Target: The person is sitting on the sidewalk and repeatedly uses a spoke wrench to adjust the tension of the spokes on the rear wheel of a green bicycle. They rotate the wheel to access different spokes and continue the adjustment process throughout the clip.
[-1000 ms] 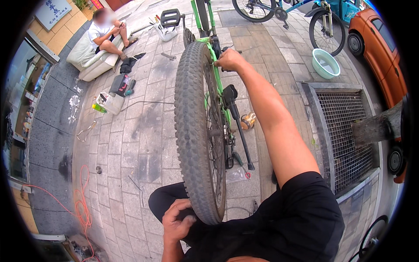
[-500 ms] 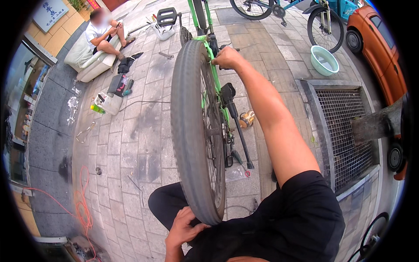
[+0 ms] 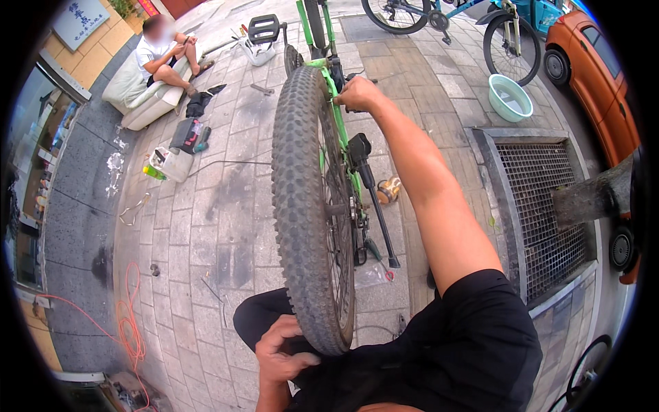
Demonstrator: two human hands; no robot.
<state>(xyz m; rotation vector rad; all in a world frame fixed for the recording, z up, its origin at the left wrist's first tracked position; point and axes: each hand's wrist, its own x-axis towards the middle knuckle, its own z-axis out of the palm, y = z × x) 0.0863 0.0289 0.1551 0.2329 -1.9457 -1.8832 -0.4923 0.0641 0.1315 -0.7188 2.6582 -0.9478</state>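
Nearest, L hand [image 3: 280,350] sits low by the bottom L edge of the knobbly tyre [image 3: 298,178], thumb & fingers bent and spread apart, w/ nothing visible btwn them; can't tell if the fingertips touch the tread. Tyre stands upright mid-view, its near end right up by the wearer's black clothing [image 3: 425,364], w/ a black-clad knee [image 3: 264,309] just L of it. Orange cord [image 3: 130,323] lies in loops on the paving [image 3: 185,240], well off to the L. On the ground just R of the tyre: a clear plastic bag [image 3: 368,277] & 1 small red ring [image 3: 389,275]. Black kickstand [image 3: 376,206] slants alongside, w/ a brownish roundish item [image 3: 389,189] near it, kind unclear. Metal grate [image 3: 542,199] is set in the ground, R side. R arm [image 3: 439,199] reaches fwd; R hand [image 3: 358,94] is up at the green frame [image 3: 341,123], near the tyre's far end, fingers curled in; can't tell if they're clamped on anything, b/c the fingertips are mostly hidden. Farther: white container [image 3: 175,165] beside a dark toolbox [image 3: 184,136], L; pale green basin [image 3: 511,97], R. At the back, 1 seated person [image 3: 161,58] on a pale sofa [image 3: 147,110], top L; blue bike [image 3: 439,19] & orange car [image 3: 594,89], top R.
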